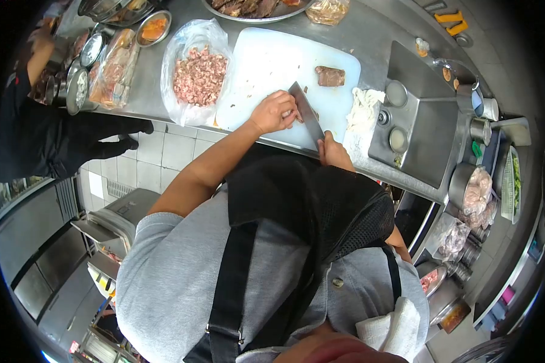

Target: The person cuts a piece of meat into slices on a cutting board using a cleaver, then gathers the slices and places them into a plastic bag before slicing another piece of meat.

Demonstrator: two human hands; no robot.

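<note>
My right hand is closed round the handle of a wide-bladed kitchen knife, its blade slanting across the white cutting board. Close against the blade, my left hand has its fingers curled down on a small piece of meat, mostly hidden under the fingertips. A block of brown cooked meat lies on the board beyond the knife. Small meat scraps are scattered over the board. To its left, a clear plastic bag lies open around diced pink meat.
A crumpled white cloth lies between the board and a metal sink. At the back stands a tray of cooked meat. Further left are a bowl of orange food and bagged food. Another person in dark clothes stands at left.
</note>
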